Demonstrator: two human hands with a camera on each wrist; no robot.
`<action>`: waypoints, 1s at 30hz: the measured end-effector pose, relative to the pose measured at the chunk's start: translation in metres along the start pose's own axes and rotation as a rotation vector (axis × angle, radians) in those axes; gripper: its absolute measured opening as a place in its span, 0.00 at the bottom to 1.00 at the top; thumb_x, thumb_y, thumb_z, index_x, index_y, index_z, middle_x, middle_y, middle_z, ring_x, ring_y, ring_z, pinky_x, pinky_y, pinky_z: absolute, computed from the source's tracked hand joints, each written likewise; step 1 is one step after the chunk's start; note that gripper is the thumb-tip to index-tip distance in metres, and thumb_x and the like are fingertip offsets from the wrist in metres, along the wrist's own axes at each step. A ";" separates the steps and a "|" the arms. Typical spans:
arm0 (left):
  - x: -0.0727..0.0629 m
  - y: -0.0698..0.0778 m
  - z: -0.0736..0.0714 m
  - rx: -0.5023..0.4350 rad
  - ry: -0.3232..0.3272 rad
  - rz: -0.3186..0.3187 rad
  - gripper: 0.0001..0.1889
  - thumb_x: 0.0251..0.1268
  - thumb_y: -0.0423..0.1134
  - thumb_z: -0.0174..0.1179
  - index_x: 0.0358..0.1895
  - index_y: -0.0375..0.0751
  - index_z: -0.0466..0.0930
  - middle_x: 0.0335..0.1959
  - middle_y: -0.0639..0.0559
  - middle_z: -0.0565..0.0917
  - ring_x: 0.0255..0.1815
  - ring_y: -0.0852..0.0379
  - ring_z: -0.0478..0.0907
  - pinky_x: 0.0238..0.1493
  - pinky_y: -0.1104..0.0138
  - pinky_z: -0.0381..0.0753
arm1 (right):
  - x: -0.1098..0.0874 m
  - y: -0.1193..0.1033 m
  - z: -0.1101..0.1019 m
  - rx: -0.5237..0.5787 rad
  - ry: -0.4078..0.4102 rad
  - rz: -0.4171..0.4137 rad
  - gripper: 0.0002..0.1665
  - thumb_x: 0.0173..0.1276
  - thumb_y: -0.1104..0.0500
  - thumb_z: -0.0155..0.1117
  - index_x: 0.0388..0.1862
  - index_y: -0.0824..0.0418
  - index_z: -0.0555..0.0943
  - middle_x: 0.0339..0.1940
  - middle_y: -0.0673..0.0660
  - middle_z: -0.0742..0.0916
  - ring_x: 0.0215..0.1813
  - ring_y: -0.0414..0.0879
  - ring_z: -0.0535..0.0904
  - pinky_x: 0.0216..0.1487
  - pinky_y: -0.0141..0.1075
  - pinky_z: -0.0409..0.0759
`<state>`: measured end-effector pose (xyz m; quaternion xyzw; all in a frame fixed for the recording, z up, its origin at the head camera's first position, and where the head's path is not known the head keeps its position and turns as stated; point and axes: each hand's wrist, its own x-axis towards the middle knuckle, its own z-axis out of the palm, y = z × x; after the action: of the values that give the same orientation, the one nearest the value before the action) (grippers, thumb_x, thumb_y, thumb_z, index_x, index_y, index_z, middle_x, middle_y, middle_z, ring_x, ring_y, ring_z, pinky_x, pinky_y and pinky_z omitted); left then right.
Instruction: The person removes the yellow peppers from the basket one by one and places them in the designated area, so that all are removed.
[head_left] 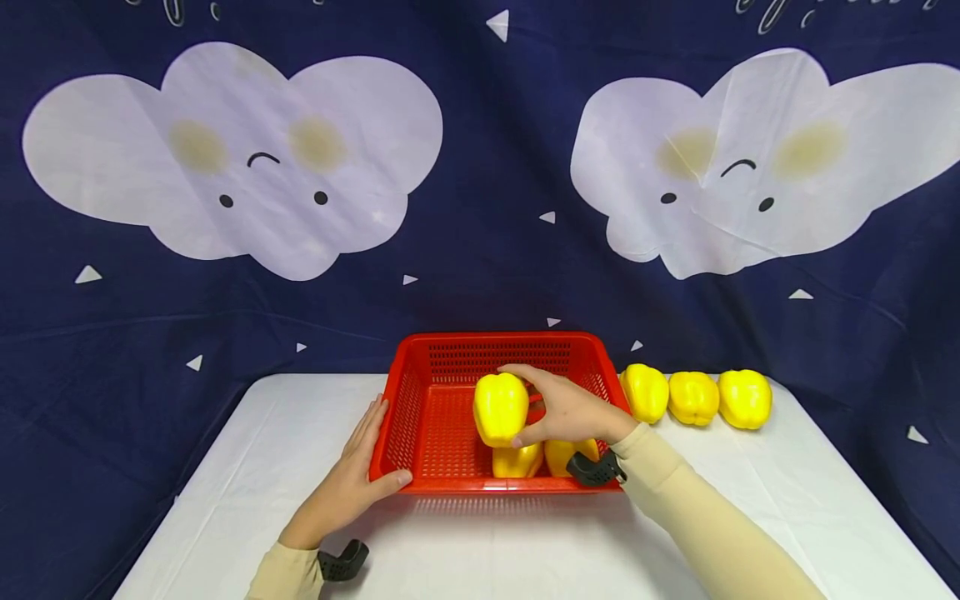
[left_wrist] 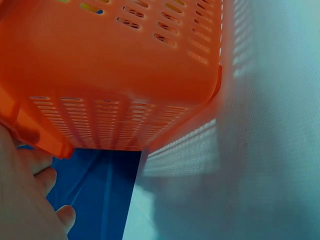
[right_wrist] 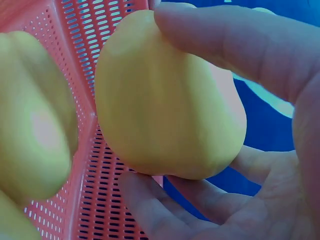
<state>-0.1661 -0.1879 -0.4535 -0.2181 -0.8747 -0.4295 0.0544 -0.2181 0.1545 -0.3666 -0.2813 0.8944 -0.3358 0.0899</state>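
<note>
In the head view, my right hand (head_left: 570, 410) grips a yellow bell pepper (head_left: 500, 410) above the right half of a red plastic basket (head_left: 450, 485). The right wrist view shows the thumb on one side of this bell pepper (right_wrist: 165, 100) and fingers on the other. Two more yellow bell peppers lie inside the basket near its front wall, a left one (head_left: 517, 462) and a right one (head_left: 570, 454), partly hidden by the hand and wrist. My left hand (head_left: 352, 475) rests at the basket's front left corner, fingers extended along the left rim, thumb on the front rim.
Three yellow bell peppers, the nearest one (head_left: 645, 393) beside the basket, stand in a row at the table's back right. A white cloth covers the table (head_left: 480, 550). Behind it hangs a dark blue curtain (head_left: 495, 275) with cloud prints.
</note>
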 end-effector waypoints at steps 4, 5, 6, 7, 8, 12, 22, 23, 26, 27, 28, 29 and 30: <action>0.000 0.000 0.000 -0.004 -0.001 0.001 0.55 0.61 0.48 0.69 0.82 0.41 0.40 0.83 0.48 0.39 0.82 0.40 0.38 0.68 0.28 0.47 | -0.008 0.000 -0.003 0.041 0.022 -0.002 0.58 0.51 0.50 0.83 0.78 0.52 0.62 0.70 0.53 0.74 0.58 0.49 0.78 0.58 0.48 0.80; 0.000 0.000 0.000 -0.006 -0.002 0.002 0.55 0.61 0.48 0.69 0.82 0.41 0.40 0.83 0.48 0.39 0.82 0.40 0.38 0.68 0.27 0.46 | -0.011 0.000 -0.004 0.051 0.026 -0.003 0.58 0.51 0.50 0.83 0.79 0.51 0.62 0.70 0.53 0.74 0.57 0.49 0.78 0.58 0.47 0.80; 0.000 0.000 0.000 -0.007 -0.002 0.002 0.55 0.61 0.47 0.69 0.82 0.41 0.40 0.83 0.48 0.40 0.82 0.40 0.38 0.68 0.27 0.46 | -0.013 0.000 -0.005 0.058 0.030 -0.005 0.58 0.51 0.51 0.83 0.79 0.51 0.62 0.71 0.53 0.74 0.57 0.49 0.79 0.57 0.47 0.80; 0.000 0.000 0.000 -0.007 -0.001 0.001 0.55 0.61 0.47 0.69 0.82 0.41 0.40 0.83 0.48 0.40 0.82 0.40 0.38 0.68 0.27 0.46 | -0.016 0.001 -0.006 0.070 0.033 -0.008 0.58 0.52 0.51 0.82 0.79 0.51 0.61 0.71 0.54 0.73 0.56 0.49 0.80 0.57 0.47 0.81; 0.000 0.000 0.000 -0.009 -0.001 0.001 0.55 0.61 0.47 0.69 0.82 0.41 0.40 0.83 0.48 0.40 0.82 0.40 0.38 0.68 0.27 0.47 | -0.018 0.001 -0.007 0.082 0.034 -0.012 0.58 0.52 0.51 0.82 0.79 0.50 0.61 0.71 0.54 0.73 0.56 0.50 0.81 0.56 0.46 0.81; 0.000 0.001 -0.001 -0.010 0.000 -0.001 0.55 0.61 0.48 0.69 0.82 0.41 0.40 0.83 0.48 0.39 0.82 0.40 0.38 0.67 0.27 0.47 | -0.027 0.004 -0.010 0.129 0.041 -0.021 0.57 0.53 0.51 0.82 0.79 0.50 0.60 0.72 0.56 0.72 0.56 0.52 0.83 0.55 0.46 0.83; 0.000 0.000 -0.002 -0.014 -0.004 -0.001 0.55 0.61 0.48 0.69 0.82 0.43 0.39 0.83 0.49 0.38 0.82 0.39 0.38 0.67 0.27 0.48 | -0.048 0.016 -0.017 0.148 0.093 0.017 0.60 0.51 0.50 0.83 0.80 0.47 0.59 0.74 0.55 0.69 0.63 0.56 0.77 0.58 0.47 0.81; 0.000 0.000 -0.002 -0.015 -0.004 -0.002 0.55 0.61 0.48 0.69 0.82 0.43 0.39 0.83 0.49 0.38 0.82 0.39 0.38 0.67 0.27 0.48 | -0.050 0.017 -0.017 0.141 0.101 0.018 0.60 0.51 0.49 0.83 0.80 0.47 0.59 0.74 0.55 0.69 0.64 0.57 0.76 0.59 0.48 0.81; 0.000 0.000 -0.002 -0.015 -0.005 -0.006 0.55 0.61 0.48 0.69 0.82 0.42 0.40 0.83 0.49 0.39 0.81 0.39 0.38 0.67 0.27 0.48 | -0.055 0.020 -0.019 0.139 0.115 0.026 0.60 0.51 0.49 0.83 0.79 0.47 0.60 0.74 0.56 0.69 0.66 0.57 0.74 0.61 0.51 0.79; 0.000 0.000 -0.001 -0.015 -0.005 -0.008 0.55 0.61 0.48 0.69 0.82 0.42 0.40 0.83 0.49 0.39 0.81 0.39 0.38 0.67 0.27 0.48 | -0.056 0.022 -0.020 0.134 0.119 0.030 0.60 0.52 0.49 0.83 0.79 0.47 0.60 0.74 0.56 0.69 0.66 0.57 0.74 0.61 0.51 0.79; 0.000 0.000 -0.001 -0.013 -0.005 -0.009 0.55 0.61 0.48 0.69 0.82 0.42 0.40 0.83 0.49 0.39 0.81 0.39 0.38 0.67 0.27 0.48 | -0.058 0.023 -0.021 0.136 0.121 0.033 0.59 0.52 0.49 0.83 0.79 0.47 0.60 0.74 0.56 0.69 0.66 0.58 0.74 0.61 0.51 0.78; 0.000 0.000 -0.001 -0.013 -0.005 -0.009 0.55 0.61 0.48 0.69 0.82 0.42 0.40 0.83 0.49 0.39 0.81 0.39 0.38 0.67 0.27 0.48 | -0.060 0.024 -0.022 0.137 0.123 0.033 0.59 0.52 0.49 0.83 0.79 0.46 0.60 0.74 0.56 0.69 0.66 0.58 0.75 0.62 0.52 0.78; 0.000 0.000 -0.001 -0.013 -0.005 -0.010 0.55 0.61 0.48 0.69 0.82 0.42 0.40 0.83 0.48 0.39 0.81 0.39 0.38 0.67 0.27 0.48 | -0.061 0.025 -0.023 0.131 0.126 0.035 0.59 0.52 0.49 0.82 0.79 0.46 0.60 0.74 0.56 0.69 0.65 0.57 0.75 0.62 0.51 0.78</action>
<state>-0.1660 -0.1890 -0.4531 -0.2152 -0.8730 -0.4349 0.0488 -0.1865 0.2166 -0.3673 -0.2376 0.8791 -0.4091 0.0573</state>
